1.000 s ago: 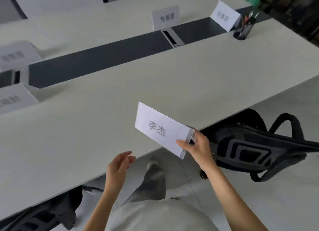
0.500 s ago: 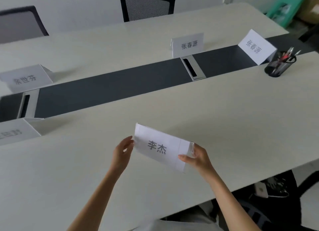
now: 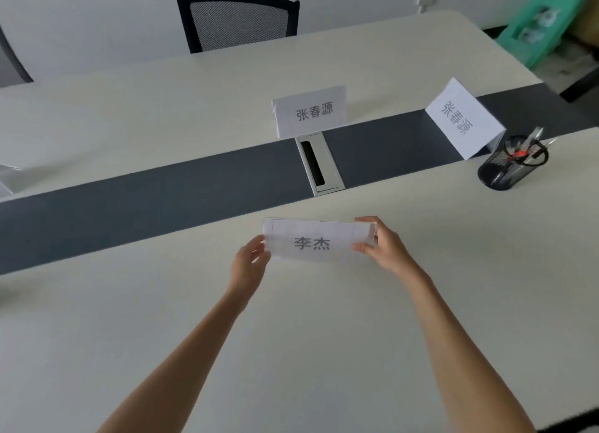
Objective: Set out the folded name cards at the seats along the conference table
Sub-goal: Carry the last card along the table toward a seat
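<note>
A folded white name card [image 3: 312,242] with two dark printed characters is held at the near edge of the table's dark centre strip [image 3: 162,199]. My left hand [image 3: 249,264] pinches its left end and my right hand [image 3: 384,246] grips its right end. I cannot tell whether the card's bottom edge touches the cream tabletop [image 3: 291,335]. Two more name cards stand farther off: one [image 3: 311,110] beyond the strip, another [image 3: 463,118] angled at the right.
A black mesh pen cup [image 3: 505,163] with pens stands at the right beside the angled card. A silver cable hatch [image 3: 319,163] sits in the strip. A black mesh chair [image 3: 238,21] is at the far side. A green box [image 3: 538,27] lies at the top right.
My left hand has taken the card's left end. Both hands carried the card forward from the table's near edge to beside the dark strip, and the card turned level.
</note>
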Motion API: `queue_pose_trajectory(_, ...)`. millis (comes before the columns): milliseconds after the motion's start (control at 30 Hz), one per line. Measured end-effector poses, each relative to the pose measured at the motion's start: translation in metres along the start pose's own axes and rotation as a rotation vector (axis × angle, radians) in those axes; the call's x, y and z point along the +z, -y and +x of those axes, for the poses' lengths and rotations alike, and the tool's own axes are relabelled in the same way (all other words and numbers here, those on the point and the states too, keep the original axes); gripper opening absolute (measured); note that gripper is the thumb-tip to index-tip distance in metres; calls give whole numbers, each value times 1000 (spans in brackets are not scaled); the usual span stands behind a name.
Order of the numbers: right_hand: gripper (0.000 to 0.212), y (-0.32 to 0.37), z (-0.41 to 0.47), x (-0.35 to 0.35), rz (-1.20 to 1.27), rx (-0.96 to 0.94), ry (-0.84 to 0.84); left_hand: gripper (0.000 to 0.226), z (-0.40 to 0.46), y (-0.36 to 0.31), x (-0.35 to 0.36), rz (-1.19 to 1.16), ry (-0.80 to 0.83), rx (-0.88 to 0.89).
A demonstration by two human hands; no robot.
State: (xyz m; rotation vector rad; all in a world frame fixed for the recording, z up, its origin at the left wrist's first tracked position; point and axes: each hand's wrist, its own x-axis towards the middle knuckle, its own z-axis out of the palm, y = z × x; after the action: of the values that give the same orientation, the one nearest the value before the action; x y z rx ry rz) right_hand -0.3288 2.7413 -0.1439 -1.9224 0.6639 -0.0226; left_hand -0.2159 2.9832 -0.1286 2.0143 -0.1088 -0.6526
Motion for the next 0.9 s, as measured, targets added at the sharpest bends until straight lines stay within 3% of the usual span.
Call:
queue_pose_trajectory(233, 55, -25, 41, -23, -63, -21, -12, 41, 25, -13, 43, -50, 33, 0)
queue_pose_trajectory(433, 60, -31, 49, -25, -65, -68, -21, 47, 25, -7, 54, -104, -43, -44)
queue_pose_trajectory(600, 60, -40, 33, -6, 185, 45, -239, 51, 21, -1, 60, -123, -52, -54)
queue_pose_trajectory(733, 44, -53, 8, 13, 263, 84, -396, 50, 15, 5, 67, -154, -56, -59)
queue_pose_trajectory(900, 49, -55, 2, 18, 232, 123, -410, 52, 17, 3, 76, -181, -46, -38)
